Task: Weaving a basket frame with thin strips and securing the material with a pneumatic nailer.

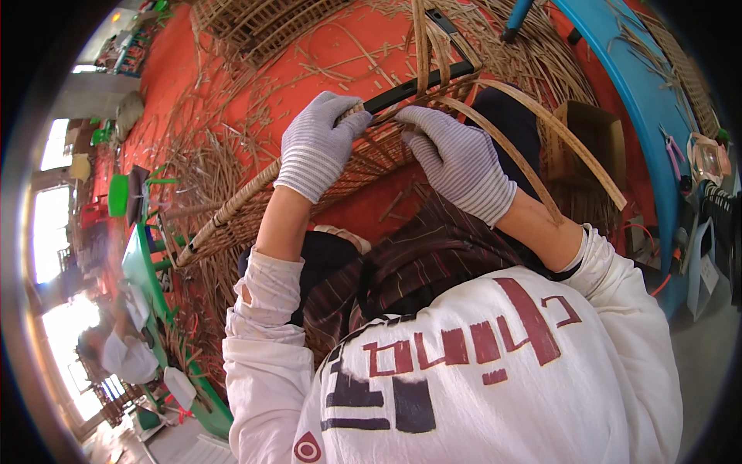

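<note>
A long woven wicker panel or basket (363,166) lies slantwise before me, over my lap. Black bar stock (406,93) forms part of its rim at the upper right, and cane binding (232,206) wraps the rim toward the lower left. My left hand (315,147), in a grey striped glove, is closed around the rim where the black bar begins. My right hand (460,162), gloved alike, has its fingers bent onto the same edge, thumb below; the fingertips' exact hold is partly hidden. Loose flat cane strips (560,133) loop from the rim past my right hand.
Cane scraps (201,158) litter the red floor (301,58). Another woven piece (255,27) stands at the far side. A blue table (618,69) edges the right, with a cardboard box (591,143) beneath. Green furniture (143,267) and another person (127,352) are at left.
</note>
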`<state>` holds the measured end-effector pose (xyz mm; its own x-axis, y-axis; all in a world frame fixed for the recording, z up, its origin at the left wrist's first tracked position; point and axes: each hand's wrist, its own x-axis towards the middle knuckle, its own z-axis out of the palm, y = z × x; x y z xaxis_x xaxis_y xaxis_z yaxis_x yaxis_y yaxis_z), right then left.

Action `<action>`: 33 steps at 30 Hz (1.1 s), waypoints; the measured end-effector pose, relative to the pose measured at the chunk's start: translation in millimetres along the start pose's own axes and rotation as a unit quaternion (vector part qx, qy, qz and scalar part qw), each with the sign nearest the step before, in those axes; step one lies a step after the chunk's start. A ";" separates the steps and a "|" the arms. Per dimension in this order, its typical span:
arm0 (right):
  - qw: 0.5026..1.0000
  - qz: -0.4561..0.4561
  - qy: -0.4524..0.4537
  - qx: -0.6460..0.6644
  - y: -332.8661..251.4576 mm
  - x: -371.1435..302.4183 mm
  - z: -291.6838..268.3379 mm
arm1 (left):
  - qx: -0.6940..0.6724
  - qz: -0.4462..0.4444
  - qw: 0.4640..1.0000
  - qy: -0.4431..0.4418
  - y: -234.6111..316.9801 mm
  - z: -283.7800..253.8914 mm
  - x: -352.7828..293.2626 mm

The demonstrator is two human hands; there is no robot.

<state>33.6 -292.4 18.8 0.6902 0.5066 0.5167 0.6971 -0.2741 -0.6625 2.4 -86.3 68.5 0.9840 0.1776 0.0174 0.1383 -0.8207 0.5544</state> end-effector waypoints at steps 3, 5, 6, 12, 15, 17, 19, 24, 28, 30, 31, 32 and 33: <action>0.999 -0.012 0.024 0.037 -3.4 4.2 -11.0 | -0.004 -0.002 1.000 0.002 -0.7 2.3 -3.3; 0.989 -0.128 0.068 0.015 -0.8 8.9 -21.2 | -0.020 -0.008 1.000 0.000 0.0 4.1 -6.0; 0.989 -0.130 0.064 0.017 -1.5 14.4 -25.2 | -0.014 0.001 1.000 0.008 1.8 5.3 -7.7; 0.972 -0.194 0.136 0.006 -8.8 21.8 -53.0 | 0.014 0.018 0.999 0.033 12.5 19.8 -36.6; 0.972 -0.221 0.067 -0.029 -4.9 10.0 -75.7 | 0.023 0.071 0.996 0.057 15.7 29.1 -55.3; 0.984 -0.176 0.001 -0.035 -8.5 -3.0 -84.3 | 0.021 0.072 0.996 0.040 19.4 29.7 -66.0; 0.986 -0.164 -0.039 -0.020 -11.1 -8.1 -82.8 | 0.038 0.085 0.995 0.023 20.5 32.9 -75.5; 0.976 -0.184 -0.112 -0.005 -2.2 -12.3 -64.3 | 0.011 0.066 0.997 0.027 19.6 30.4 -67.6; 0.974 -0.166 -0.114 -0.109 0.5 -6.3 -40.0 | 0.027 0.090 0.995 0.046 9.1 20.6 -40.6; 0.975 -0.162 -0.099 -0.114 4.6 -5.1 -31.4 | 0.038 0.090 0.992 0.076 4.8 16.7 -28.4; 0.977 -0.153 -0.073 -0.126 6.0 -2.6 -25.5 | 0.034 0.085 0.992 0.082 5.3 14.3 -22.1; 0.979 -0.145 -0.048 -0.139 4.1 -0.4 -19.4 | 0.038 0.091 0.992 0.082 2.6 13.6 -18.0; 0.984 -0.109 -0.044 -0.133 -2.8 5.5 -14.3 | 0.035 0.095 0.991 0.089 -1.7 13.3 -14.5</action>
<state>38.2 -300.5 31.2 0.5078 0.6429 0.5734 0.8607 -0.3497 -0.3701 -10.5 -94.7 56.2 0.9585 0.1041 0.2655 -0.0337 -0.8832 0.4679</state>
